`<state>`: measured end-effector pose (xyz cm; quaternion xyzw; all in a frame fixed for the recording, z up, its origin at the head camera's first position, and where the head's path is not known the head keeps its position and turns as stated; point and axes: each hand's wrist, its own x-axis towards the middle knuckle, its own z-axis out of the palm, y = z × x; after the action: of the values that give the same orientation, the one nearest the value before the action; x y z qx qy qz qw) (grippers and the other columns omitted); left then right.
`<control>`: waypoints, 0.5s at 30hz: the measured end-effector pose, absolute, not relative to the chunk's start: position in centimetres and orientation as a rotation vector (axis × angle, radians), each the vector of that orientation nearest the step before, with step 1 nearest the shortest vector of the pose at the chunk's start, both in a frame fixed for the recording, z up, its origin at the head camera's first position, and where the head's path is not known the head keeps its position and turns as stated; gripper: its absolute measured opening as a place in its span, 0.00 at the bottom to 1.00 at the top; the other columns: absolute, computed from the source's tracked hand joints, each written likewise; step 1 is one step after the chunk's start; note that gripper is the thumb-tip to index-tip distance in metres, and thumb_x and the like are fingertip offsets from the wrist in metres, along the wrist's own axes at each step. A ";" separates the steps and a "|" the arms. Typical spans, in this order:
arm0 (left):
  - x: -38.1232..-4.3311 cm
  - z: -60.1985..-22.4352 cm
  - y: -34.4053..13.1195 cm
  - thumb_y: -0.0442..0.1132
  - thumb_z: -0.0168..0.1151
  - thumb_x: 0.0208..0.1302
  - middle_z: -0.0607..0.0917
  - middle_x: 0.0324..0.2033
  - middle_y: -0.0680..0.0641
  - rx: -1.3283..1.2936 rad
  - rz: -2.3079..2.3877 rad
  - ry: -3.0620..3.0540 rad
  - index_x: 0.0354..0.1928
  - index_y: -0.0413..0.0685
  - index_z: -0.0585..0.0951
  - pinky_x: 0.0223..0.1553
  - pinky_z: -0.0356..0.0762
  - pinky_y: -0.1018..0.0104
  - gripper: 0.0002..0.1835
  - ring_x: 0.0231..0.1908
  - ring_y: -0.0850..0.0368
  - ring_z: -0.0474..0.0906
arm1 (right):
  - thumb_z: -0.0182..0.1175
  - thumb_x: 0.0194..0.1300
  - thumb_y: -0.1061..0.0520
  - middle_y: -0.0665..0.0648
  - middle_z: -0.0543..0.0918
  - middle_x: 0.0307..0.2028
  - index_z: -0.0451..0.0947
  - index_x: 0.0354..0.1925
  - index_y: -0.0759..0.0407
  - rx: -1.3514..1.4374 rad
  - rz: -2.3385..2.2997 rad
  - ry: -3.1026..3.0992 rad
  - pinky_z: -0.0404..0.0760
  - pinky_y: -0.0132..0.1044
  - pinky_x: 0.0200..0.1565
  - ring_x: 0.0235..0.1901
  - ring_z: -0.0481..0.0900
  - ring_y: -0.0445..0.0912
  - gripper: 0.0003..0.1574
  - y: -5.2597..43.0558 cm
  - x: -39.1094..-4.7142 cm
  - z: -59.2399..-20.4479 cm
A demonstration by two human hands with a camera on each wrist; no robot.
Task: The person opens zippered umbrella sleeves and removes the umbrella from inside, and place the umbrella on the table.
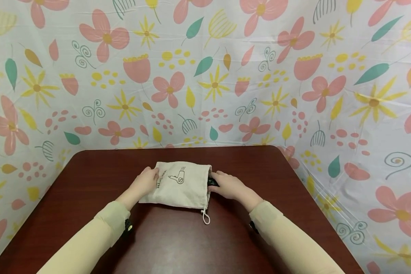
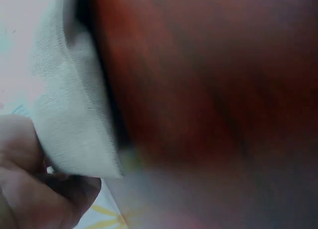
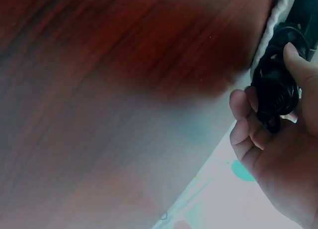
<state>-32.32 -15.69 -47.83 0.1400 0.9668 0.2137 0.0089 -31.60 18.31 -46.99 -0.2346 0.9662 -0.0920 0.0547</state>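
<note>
A beige drawstring cloth bag (image 1: 179, 185) with a hair-dryer drawing lies flat on the dark red-brown table (image 1: 178, 243). My left hand (image 1: 146, 182) grips the bag's left edge; in the left wrist view its fingers (image 2: 30, 184) pinch the cloth (image 2: 74, 119). My right hand (image 1: 226, 184) is at the bag's right, open end, fingers curled around a black coiled thing (image 3: 276, 87) that sticks out of the opening (image 1: 212, 182). The rest of the black thing is hidden inside the bag. A white drawstring loop (image 1: 205, 217) trails from the bag's near right corner.
A flowered plastic sheet (image 1: 205, 76) hangs behind and at both sides of the table. The table's rounded far corners and its left and right edges are in view. Cream sleeves (image 1: 89, 239) cover both forearms.
</note>
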 end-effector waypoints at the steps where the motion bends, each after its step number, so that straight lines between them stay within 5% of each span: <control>1: -32.0 -47.9 -15.8 0.38 0.45 0.77 0.76 0.42 0.38 0.416 0.643 3.033 0.60 0.39 0.76 0.29 0.70 0.59 0.17 0.34 0.51 0.71 | 0.53 0.69 0.32 0.63 0.68 0.67 0.63 0.73 0.54 -0.716 -0.270 2.939 0.71 0.54 0.58 0.64 0.69 0.55 0.44 18.2 -31.6 -47.0; 4: -31.0 -47.9 -16.4 0.41 0.47 0.76 0.72 0.44 0.36 0.413 0.598 3.032 0.61 0.42 0.74 0.27 0.72 0.56 0.18 0.29 0.48 0.73 | 0.53 0.69 0.32 0.62 0.69 0.65 0.62 0.73 0.54 -0.744 -0.237 2.951 0.73 0.53 0.56 0.61 0.72 0.54 0.44 18.1 -31.5 -47.0; 7: -30.4 -47.4 -17.3 0.43 0.52 0.72 0.65 0.60 0.31 0.511 0.576 2.982 0.71 0.44 0.66 0.38 0.74 0.48 0.28 0.44 0.35 0.76 | 0.54 0.70 0.35 0.61 0.70 0.65 0.62 0.73 0.56 -0.752 -0.215 2.958 0.74 0.52 0.55 0.60 0.73 0.54 0.43 17.9 -31.7 -46.9; 10: -30.6 -46.3 -18.2 0.40 0.60 0.62 0.47 0.74 0.36 0.713 0.581 2.839 0.77 0.47 0.54 0.57 0.64 0.40 0.43 0.69 0.33 0.52 | 0.55 0.71 0.37 0.60 0.70 0.64 0.63 0.72 0.57 -0.746 -0.204 2.957 0.75 0.51 0.54 0.59 0.74 0.53 0.41 17.7 -31.9 -46.8; 12: -30.8 -45.5 -18.5 0.40 0.64 0.55 0.38 0.76 0.42 0.808 0.593 2.699 0.78 0.50 0.49 0.63 0.55 0.39 0.50 0.73 0.37 0.36 | 0.55 0.71 0.39 0.60 0.71 0.64 0.64 0.71 0.57 -0.747 -0.195 2.956 0.75 0.51 0.53 0.57 0.75 0.53 0.39 17.6 -32.0 -46.8; 15: -31.4 -44.9 -18.5 0.43 0.70 0.50 0.34 0.76 0.44 0.860 0.573 2.536 0.78 0.49 0.43 0.66 0.51 0.43 0.59 0.74 0.41 0.29 | 0.55 0.71 0.40 0.60 0.71 0.63 0.64 0.70 0.58 -0.747 -0.166 2.962 0.77 0.50 0.50 0.55 0.77 0.53 0.38 17.5 -32.2 -46.8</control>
<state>-31.36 -18.48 -44.91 0.3077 0.9073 0.2051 0.2000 -32.24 17.49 -46.77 -0.2440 0.9674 -0.0543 0.0411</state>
